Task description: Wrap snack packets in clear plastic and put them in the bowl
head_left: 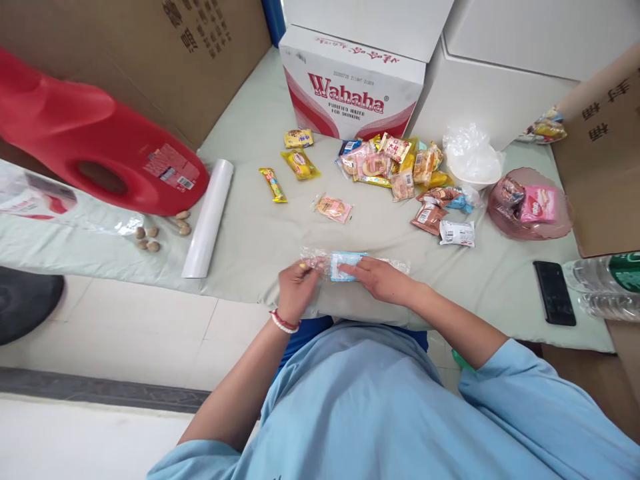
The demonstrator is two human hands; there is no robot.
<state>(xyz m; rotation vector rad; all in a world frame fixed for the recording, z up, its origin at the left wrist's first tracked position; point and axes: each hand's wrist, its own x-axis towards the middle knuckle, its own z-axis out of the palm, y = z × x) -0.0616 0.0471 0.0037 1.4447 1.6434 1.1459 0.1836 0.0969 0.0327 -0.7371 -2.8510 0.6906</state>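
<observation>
The left hand (299, 290) and right hand (380, 280) are grasping a clear bag (350, 262), its long axis running along the near edge of the table (250, 233). The far box (350, 87) is showing "Wahaha".

Crinkly clear plastic bag (350, 265), glossy red plastic jug (95, 150), matt pale green cloth cover (250, 233), brown cardboard box (165, 53)

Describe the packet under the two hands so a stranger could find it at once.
From the white and red Wahaha box at the back of the table, come straight to the near edge. There the left hand and right hand touch a pale blue packet in clear plastic. The other snacks lie farther back, untouched.
</observation>
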